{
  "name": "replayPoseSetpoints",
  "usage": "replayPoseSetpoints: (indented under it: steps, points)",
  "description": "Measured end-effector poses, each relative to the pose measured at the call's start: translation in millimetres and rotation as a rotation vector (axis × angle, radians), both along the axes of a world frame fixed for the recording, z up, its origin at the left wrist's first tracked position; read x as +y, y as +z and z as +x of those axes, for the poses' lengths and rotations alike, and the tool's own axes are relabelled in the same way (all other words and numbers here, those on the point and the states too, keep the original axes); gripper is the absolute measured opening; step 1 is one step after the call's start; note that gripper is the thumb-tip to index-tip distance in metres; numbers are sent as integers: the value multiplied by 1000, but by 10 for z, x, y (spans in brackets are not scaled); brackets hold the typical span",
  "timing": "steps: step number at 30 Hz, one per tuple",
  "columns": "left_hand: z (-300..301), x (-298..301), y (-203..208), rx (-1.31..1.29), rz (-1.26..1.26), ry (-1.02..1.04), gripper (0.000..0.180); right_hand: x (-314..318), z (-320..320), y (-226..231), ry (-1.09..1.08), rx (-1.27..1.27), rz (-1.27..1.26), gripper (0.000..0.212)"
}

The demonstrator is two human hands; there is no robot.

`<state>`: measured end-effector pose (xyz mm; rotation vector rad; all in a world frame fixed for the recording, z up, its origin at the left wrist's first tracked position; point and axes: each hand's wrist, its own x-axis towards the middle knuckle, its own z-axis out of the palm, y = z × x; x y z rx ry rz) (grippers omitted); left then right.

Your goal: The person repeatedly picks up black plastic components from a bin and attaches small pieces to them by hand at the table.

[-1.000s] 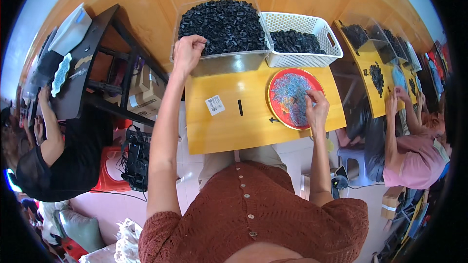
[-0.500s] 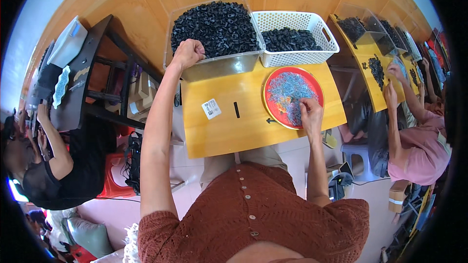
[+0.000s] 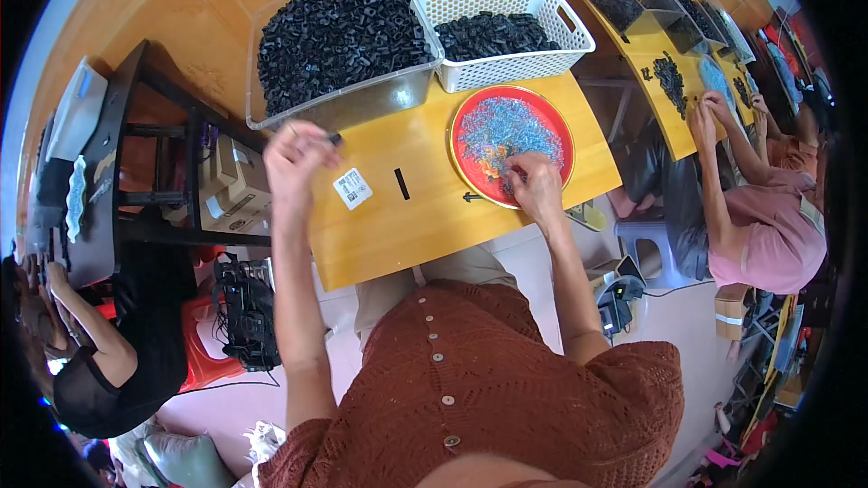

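My left hand (image 3: 297, 158) hovers over the yellow table (image 3: 398, 226) near its left edge, fingers pinched on a small black plastic part (image 3: 334, 138). Just beyond it stands a clear bin (image 3: 339, 36) heaped with black parts. My right hand (image 3: 533, 185) rests on the near rim of a red round tray (image 3: 466, 149) holding small blue and orange pieces (image 3: 511, 131), fingers curled among them. Whether it holds a piece cannot be made out.
A white basket (image 3: 506, 27) of black parts stands behind the tray. A white label (image 3: 352, 188), a black strip (image 3: 401, 183) and a small black part (image 3: 471, 197) lie on the table. People work at the right and lower left. A dark shelf (image 3: 145, 172) holds boxes.
My left hand has pulled back from the clear bin toward me, now pinching a black part. My right hand stays at the red tray.
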<state>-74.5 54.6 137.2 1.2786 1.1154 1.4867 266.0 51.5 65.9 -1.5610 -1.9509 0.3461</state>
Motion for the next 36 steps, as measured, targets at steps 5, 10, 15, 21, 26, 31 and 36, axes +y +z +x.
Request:
replayPoseSetpoints:
  steps: [5,10,15,21,26,31,36]
  points:
    - [463,-468,-800,-189,-305,-16,22,34,-225,65,-36,-137,-6,20]
    - [758,-621,-1102,-143,-404,5,20,153,-178,-33,75,49,-73,16]
    - [791,-633,-1167,-74,-326,12,17,169,-80,46,15,245,-67,15]
    - [804,-642,-1215,-15,-316,9,17,103,-138,276,-42,580,-61,13]
    - [822,-651,-1194,-15,-325,39,17,68,-140,238,62,411,97,15]
    - [820,-660,-1169,44,-335,41,17,53,-70,29,18,191,42,15]
    - [815,-655,-1213,19,-339,56,18,59,-45,-32,-36,202,59,13]
